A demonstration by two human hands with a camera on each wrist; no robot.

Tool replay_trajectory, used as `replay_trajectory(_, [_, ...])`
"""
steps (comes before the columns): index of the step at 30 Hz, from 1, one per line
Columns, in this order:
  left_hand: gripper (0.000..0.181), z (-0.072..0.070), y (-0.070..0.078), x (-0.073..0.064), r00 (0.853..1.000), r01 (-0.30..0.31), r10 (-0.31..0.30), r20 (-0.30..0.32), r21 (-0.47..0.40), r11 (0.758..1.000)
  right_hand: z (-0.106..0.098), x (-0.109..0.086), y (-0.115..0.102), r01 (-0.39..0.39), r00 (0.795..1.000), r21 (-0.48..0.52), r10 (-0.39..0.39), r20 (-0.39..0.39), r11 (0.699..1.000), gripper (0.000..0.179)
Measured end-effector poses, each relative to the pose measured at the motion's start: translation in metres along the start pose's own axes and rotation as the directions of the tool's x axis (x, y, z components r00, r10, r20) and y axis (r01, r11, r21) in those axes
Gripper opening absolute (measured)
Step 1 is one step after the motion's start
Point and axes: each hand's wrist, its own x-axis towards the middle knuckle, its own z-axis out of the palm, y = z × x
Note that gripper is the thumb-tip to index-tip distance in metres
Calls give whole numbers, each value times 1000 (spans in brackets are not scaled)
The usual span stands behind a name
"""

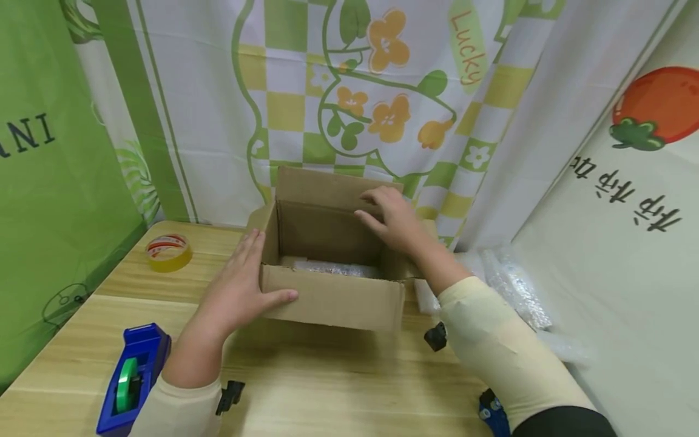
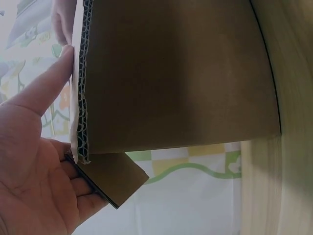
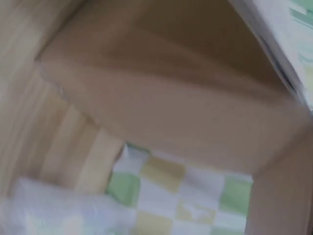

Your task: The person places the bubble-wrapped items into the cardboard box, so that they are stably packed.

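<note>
A cardboard box (image 1: 333,300) stands on the table with its flaps spread and its mouth up. Inside, low down, lies clear bubble wrap (image 1: 341,268). My left hand (image 1: 237,285) rests against the left side, its fingers straight along the side flap and the thumb on the front flap. In the left wrist view that thumb touches the flap's corrugated edge (image 2: 83,98). Over the right part of the box is my right hand (image 1: 393,221), fingers loosely bent near the back flap (image 1: 322,188), thumb apart and nothing held. The right wrist view shows blurred box panels (image 3: 171,112), no hand.
Yellow tape (image 1: 169,258) lies at the table's back left. A blue tape dispenser (image 1: 136,370) with a green roll stands at the front left. Bubble wrap (image 1: 513,288) lies right of the box, and a blue object (image 1: 493,413) sits under my right forearm. A printed curtain (image 1: 202,109) hangs behind.
</note>
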Motion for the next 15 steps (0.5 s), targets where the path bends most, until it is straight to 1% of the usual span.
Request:
replay_trajectory(2, [128, 1, 0, 0, 1000, 5, -5, -4, -7, 1000, -14, -5, 6, -18, 999, 8, 18, -39, 1000, 38])
replay_trajectory(4, [128, 2, 1, 1, 1000, 8, -8, -9, -12, 1000, -31, -10, 12, -55, 996, 16, 56, -69, 998, 39])
replay_trajectory(6, [129, 2, 2, 1, 1000, 9, -9, -13, -15, 1000, -48, -16, 19, -120, 989, 29, 122, -86, 992, 40])
replay_trajectory(7, [129, 1, 2, 1, 1000, 9, -9, -15, -19, 1000, -55, -20, 23, -166, 982, 48, 170, -79, 985, 43])
replay_trajectory(8, [129, 1, 2, 1, 1000, 9, -10, -14, -21, 1000, -62, -25, 28, -224, 971, 66, 229, -67, 972, 45])
replay_trajectory(9, [129, 1, 2, 1, 1000, 10, -10, -14, -23, 1000, -69, -30, 33, -286, 955, 95, 291, -51, 954, 48])
replay_trajectory(10, [129, 1, 2, 1, 1000, 10, -10, -13, -25, 1000, -74, -36, 38, -351, 934, 112, 356, -31, 930, 52])
replay_trajectory(12, [129, 1, 3, 1, 1000, 11, -11, -9, -28, 1000, -82, -49, 47, -468, 883, 119, 470, 13, 876, 59])
replay_trajectory(13, [129, 1, 3, 1, 1000, 11, -12, -7, -28, 1000, -85, -56, 52, -512, 859, 115, 511, 34, 851, 60])
replay_trajectory(15, [129, 0, 2, 0, 1000, 13, -13, -4, -30, 999, -89, -69, 60, -574, 819, 89, 568, 83, 814, 65])
